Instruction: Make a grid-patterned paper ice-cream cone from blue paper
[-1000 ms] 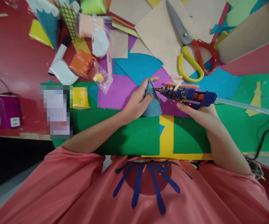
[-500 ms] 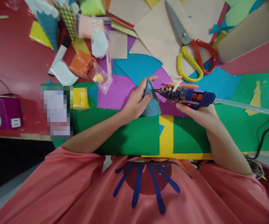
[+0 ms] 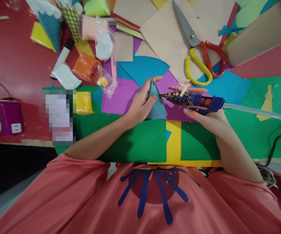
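My left hand [image 3: 141, 102] grips a small blue paper cone [image 3: 158, 109] with a reddish grid drawn on it, its point up and away from me. In my right hand [image 3: 207, 119] is a dark blue hot glue gun [image 3: 198, 101], held level with its nozzle to the left. The nozzle tip is at the cone's right edge; whether it touches the paper I cannot tell. Strings and lumps of old glue coat the gun's front. A clear glue stick [image 3: 257, 112] juts from its back. An orange pencil-like stick [image 3: 191, 89] lies just behind the gun.
Large scissors [image 3: 198, 48] with red and yellow handles lie on beige paper behind my hands. At the back left are two decorated cones [image 3: 49, 27], clay packets [image 3: 85, 66] and a marker [image 3: 62, 58]. A purple power box [image 3: 4, 117] sits far left, beside a blurred-out phone-like object [image 3: 59, 117].
The left hand and the cone have shifted slightly left and away from me, and the cone has turned a little. The glue gun has barely moved.
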{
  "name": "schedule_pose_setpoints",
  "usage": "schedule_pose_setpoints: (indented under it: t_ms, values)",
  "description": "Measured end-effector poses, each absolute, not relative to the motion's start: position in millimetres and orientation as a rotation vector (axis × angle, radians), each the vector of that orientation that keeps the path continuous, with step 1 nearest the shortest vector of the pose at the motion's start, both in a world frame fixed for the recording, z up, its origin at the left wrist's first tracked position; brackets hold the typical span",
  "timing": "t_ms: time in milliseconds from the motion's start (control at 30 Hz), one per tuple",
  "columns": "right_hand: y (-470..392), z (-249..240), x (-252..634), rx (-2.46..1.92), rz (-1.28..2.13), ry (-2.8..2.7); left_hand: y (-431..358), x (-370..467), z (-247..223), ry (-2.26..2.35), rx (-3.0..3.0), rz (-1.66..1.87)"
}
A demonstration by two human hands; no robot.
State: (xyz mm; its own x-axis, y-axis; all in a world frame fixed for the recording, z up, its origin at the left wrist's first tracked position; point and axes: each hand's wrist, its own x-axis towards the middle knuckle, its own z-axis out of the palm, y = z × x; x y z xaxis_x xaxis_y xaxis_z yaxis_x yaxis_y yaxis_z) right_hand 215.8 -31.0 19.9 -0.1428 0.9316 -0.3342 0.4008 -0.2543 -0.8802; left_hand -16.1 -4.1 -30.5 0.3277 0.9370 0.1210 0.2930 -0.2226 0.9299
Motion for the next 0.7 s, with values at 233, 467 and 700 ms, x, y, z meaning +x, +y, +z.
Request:
schedule_pose_setpoints:
  t_ms: [233, 467, 700]
  values:
    - [-31.2, 22.0, 215.1, -1.628, 1.408, -1.514, -1.4, -16.6, -27.9, 1.165, 1.689, 0.984]
    - [-31.8, 20.1, 217.8, -1.686, 1.412, -1.523, 2.0, -17.3, -29.6, 1.135, 1.707, 0.995]
    - [-30.3, 23.8, 214.7, -1.619, 1.440, -1.500, 2.2, -19.3, -29.5, 1.166, 1.693, 0.972]
